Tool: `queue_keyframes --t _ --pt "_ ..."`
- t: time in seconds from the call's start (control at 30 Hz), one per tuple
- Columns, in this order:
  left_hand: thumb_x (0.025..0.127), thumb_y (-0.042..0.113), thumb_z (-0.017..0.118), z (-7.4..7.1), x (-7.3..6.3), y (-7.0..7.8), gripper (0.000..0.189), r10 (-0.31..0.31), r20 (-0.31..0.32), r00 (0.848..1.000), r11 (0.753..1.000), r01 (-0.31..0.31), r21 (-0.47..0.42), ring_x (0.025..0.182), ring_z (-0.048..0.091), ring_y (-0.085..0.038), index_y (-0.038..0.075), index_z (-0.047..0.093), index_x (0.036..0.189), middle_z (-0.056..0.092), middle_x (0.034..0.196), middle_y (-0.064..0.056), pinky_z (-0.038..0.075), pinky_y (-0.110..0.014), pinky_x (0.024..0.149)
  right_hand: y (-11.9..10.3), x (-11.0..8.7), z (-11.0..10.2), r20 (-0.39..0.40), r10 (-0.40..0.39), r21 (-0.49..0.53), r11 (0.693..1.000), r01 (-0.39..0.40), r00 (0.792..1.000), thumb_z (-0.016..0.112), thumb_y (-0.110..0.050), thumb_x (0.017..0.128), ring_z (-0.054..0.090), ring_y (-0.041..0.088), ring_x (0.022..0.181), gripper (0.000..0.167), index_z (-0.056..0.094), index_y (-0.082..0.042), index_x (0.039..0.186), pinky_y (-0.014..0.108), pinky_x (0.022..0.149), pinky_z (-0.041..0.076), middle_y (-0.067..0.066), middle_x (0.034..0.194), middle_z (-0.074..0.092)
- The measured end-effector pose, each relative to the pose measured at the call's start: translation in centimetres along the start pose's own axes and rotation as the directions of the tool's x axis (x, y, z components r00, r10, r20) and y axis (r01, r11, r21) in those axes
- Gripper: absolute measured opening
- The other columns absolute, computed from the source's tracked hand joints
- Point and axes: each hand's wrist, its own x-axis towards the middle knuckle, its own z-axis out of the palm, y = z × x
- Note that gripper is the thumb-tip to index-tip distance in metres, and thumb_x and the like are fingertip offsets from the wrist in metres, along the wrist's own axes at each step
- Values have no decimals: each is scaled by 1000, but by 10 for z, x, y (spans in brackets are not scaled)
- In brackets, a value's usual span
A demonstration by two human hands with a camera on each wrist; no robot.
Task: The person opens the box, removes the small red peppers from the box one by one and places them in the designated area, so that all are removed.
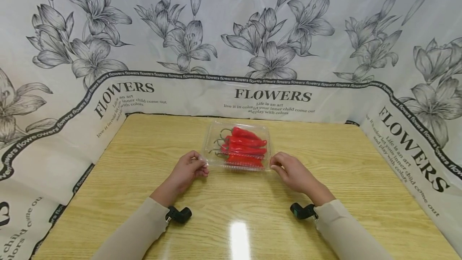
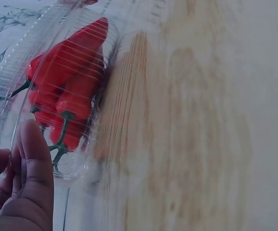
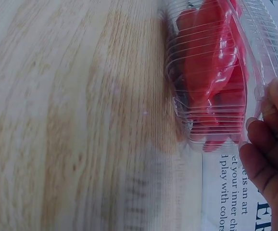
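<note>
A clear plastic clamshell container (image 1: pixel 213 131) stands toward the back of the table with its ribbed lid down. Several red peppers (image 1: pixel 247 147) with green stems lie inside it, stems to the left. My left hand (image 1: pixel 188 170) pinches the container's front left corner between thumb and fingers; in the left wrist view, the fingers (image 2: pixel 35 154) grip its rim. At the front right corner, my right hand (image 1: pixel 293 171) pinches the rim the same way, and the right wrist view has its thumb and fingertips (image 3: pixel 254 127) on the clear edge.
The wood-grain table (image 1: pixel 231 204) carries a bright light reflection near the front. White cloth (image 1: pixel 195 95) printed with flowers and lettering hangs behind the table and along both sides. A black wrist device (image 1: pixel 179 214) sits at each sleeve cuff.
</note>
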Motion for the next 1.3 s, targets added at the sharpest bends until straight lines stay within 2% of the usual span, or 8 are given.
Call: queue_keyframes --t 0.2,0.37,0.57,0.83,0.97,1.17,1.3 --pt "99 -1 44 3 0 4 8 -13 -30 999 998 15 56 69 65 -18 1 42 92 62 83 -15 58 -33 67 3 -1 0 27 29 21 999 -29 999 59 -14 95 57 9 83 4 61 -15 92 34 75 52 -5 91 62" --pt "99 0 44 4 0 7 8 -35 -57 998 996 39 79 70 64 -19 2 41 91 60 89 -21 58 -35 67 5 -2 -3 9 38 55 998 -38 999 59 -13 95 60 10 85 4 61 -15 94 37 78 54 -6 92 62" --pt "99 -1 45 3 0 6 9 -49 -90 995 996 55 66 68 65 -19 2 42 91 62 86 -18 58 -35 66 8 -1 0 12 -18 66 998 17 1000 59 -16 96 60 8 85 4 61 -15 92 31 77 55 -6 92 62" --pt "100 2 46 4 -3 7 8 -62 -92 994 996 67 57 68 65 -17 1 42 93 62 85 -17 58 -34 67 3 -2 -3 6 -26 44 999 25 1000 59 -19 95 61 9 85 6 61 -14 94 31 77 55 -6 93 62" --pt "99 2 47 4 -5 7 7 -60 -93 994 997 65 46 68 65 -16 0 43 94 62 85 -15 58 -33 66 3 0 -7 -3 -52 25 998 52 999 62 -15 93 60 9 84 1 62 -16 93 31 76 54 -7 92 62" --pt "98 1 47 4 -5 4 8 -67 -87 994 997 69 21 66 64 -16 1 42 92 60 81 -10 57 -31 65 4 3 -15 -43 -96 10 995 97 994 67 -11 89 60 8 84 6 64 -15 92 35 76 55 -6 89 63" --pt "99 3 47 3 -5 2 10 -74 -73 995 997 75 7 66 64 -16 2 42 90 59 80 -8 57 -31 64 3 4 -22 -52 -96 11 995 96 994 68 -11 89 61 10 87 6 65 -15 93 40 79 55 -6 91 64"
